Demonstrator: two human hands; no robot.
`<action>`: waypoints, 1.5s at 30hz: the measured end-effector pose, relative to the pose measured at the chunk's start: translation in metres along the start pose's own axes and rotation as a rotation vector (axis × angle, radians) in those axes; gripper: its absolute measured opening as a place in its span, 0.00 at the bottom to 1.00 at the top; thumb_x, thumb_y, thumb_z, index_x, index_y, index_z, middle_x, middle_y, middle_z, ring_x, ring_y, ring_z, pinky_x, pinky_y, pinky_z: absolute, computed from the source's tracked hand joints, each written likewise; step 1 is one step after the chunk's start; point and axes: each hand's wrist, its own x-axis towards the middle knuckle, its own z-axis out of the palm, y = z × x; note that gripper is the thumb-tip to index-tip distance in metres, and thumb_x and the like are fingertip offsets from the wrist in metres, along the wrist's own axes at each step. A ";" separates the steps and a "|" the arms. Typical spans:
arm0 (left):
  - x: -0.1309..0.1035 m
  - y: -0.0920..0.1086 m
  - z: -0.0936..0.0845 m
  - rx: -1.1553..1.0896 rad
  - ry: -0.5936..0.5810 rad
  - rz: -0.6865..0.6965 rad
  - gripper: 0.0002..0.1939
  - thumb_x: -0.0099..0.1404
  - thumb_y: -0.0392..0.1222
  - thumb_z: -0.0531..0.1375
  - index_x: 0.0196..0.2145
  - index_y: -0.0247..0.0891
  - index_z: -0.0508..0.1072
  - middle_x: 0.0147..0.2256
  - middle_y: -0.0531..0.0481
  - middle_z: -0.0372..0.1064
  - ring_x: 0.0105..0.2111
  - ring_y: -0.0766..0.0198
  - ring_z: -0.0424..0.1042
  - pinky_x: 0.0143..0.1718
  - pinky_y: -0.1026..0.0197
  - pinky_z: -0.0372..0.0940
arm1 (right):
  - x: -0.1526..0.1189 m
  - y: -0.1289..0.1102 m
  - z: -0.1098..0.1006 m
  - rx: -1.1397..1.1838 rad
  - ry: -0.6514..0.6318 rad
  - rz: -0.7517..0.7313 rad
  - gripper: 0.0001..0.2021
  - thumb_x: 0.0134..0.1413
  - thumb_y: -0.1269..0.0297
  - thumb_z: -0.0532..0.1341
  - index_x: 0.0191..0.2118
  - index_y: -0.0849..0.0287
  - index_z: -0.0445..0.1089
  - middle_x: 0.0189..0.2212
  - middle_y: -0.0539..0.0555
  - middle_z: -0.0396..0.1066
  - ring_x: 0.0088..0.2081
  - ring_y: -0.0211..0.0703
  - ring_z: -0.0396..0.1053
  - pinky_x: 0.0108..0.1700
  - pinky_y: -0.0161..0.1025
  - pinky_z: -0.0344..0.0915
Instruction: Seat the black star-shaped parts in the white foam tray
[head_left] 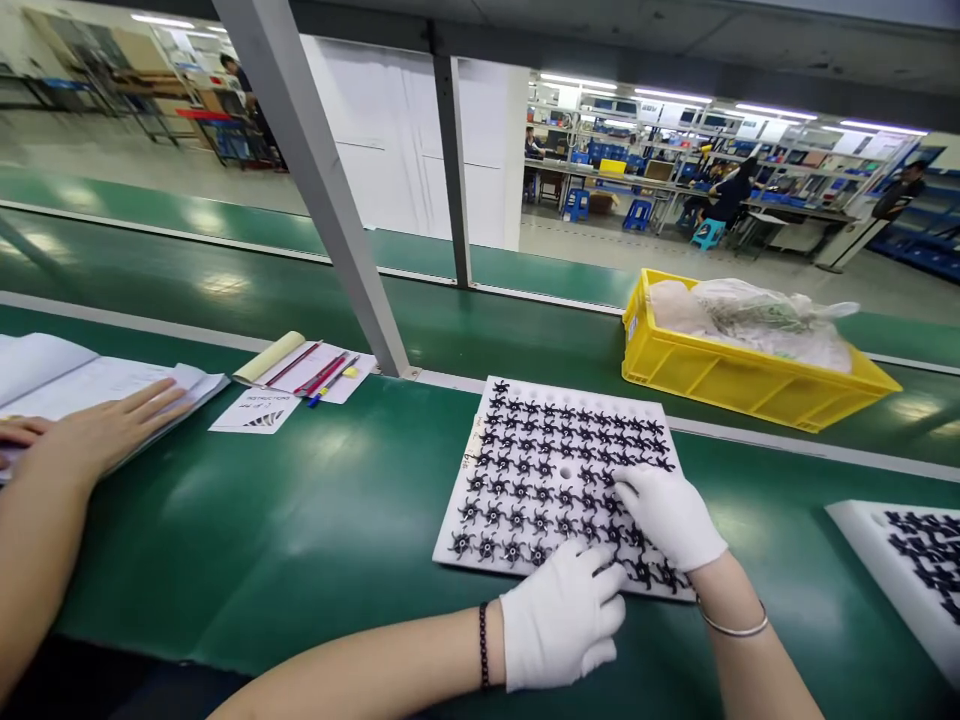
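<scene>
Gloves and Edges Are Hiding Parts

The gloved left hand (566, 615) is covering some of the near edge of the white tray (445, 552); the gloved right hand (670, 518) is masking several black pieces (517, 490). The picture's right edge is cutting off a second tray (862, 545), and the left is cropping an open booklet (75, 388) and another person's hand (19, 432). Distant workers (731, 192) are appearing small (what they are handling is escaping the eye).

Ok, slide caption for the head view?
Gloved left hand and gloved right hand at a white tray of black parts.
</scene>
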 end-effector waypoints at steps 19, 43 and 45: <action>0.008 -0.014 0.021 0.044 0.124 0.034 0.15 0.69 0.38 0.53 0.51 0.30 0.65 0.42 0.42 0.62 0.38 0.59 0.62 0.31 0.57 0.58 | 0.068 -0.023 -0.021 -0.134 -0.187 -0.030 0.13 0.61 0.53 0.63 0.40 0.60 0.75 0.36 0.58 0.69 0.37 0.50 0.70 0.35 0.38 0.63; 0.005 -0.013 0.036 -0.059 0.328 -0.057 0.10 0.66 0.39 0.56 0.45 0.39 0.68 0.47 0.52 0.67 0.45 0.58 0.65 0.45 0.55 0.60 | 0.080 -0.025 -0.023 -0.109 -0.087 -0.145 0.10 0.48 0.58 0.64 0.34 0.58 0.73 0.33 0.55 0.71 0.35 0.49 0.70 0.35 0.38 0.67; 0.006 -0.016 0.043 -0.012 0.439 -0.011 0.10 0.68 0.40 0.52 0.45 0.40 0.69 0.47 0.52 0.69 0.45 0.59 0.66 0.44 0.55 0.59 | 0.081 -0.027 -0.021 -0.104 -0.078 -0.140 0.10 0.47 0.59 0.63 0.34 0.58 0.73 0.34 0.56 0.71 0.35 0.50 0.70 0.34 0.40 0.68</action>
